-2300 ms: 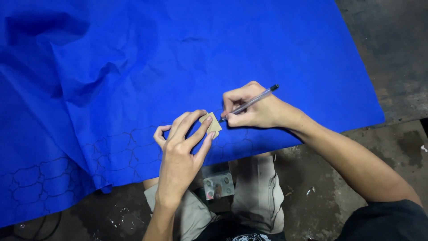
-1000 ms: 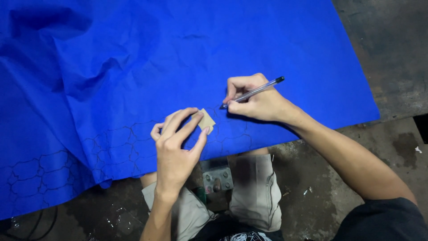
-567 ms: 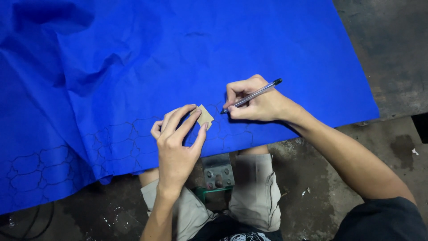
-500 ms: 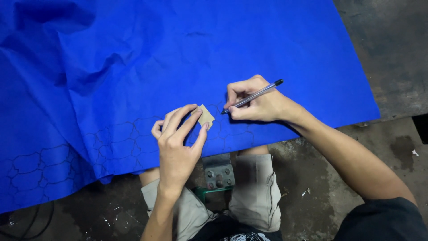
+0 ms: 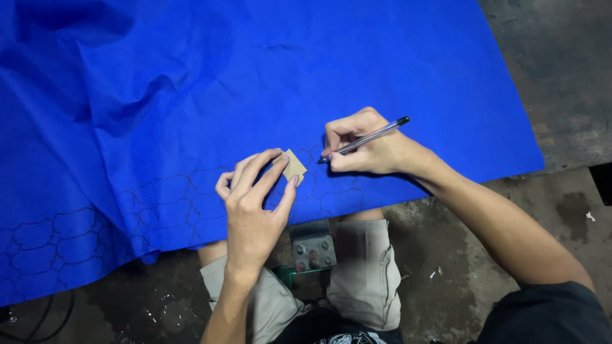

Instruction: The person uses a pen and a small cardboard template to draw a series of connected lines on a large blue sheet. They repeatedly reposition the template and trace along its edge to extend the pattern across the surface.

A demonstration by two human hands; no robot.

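A large blue sheet (image 5: 268, 76) lies spread over a dark worktable, with a row of hand-drawn hexagon outlines (image 5: 166, 197) along its near edge. My left hand (image 5: 255, 207) presses a small tan cardboard piece (image 5: 293, 167) flat on the sheet with its fingertips. My right hand (image 5: 366, 146) grips a pen (image 5: 363, 139) whose tip touches the sheet just right of the cardboard piece.
The bare dark tabletop (image 5: 554, 70) shows at the right of the sheet. Below the table edge sit my knees in light trousers (image 5: 363, 274), a grey metal bracket with bolts (image 5: 312, 245) and a stained floor (image 5: 459, 267). A dark cable (image 5: 38, 318) lies at lower left.
My left hand and the cardboard piece shifted slightly left and down along the sheet's edge. The pen hand stayed close beside it with only small movement.
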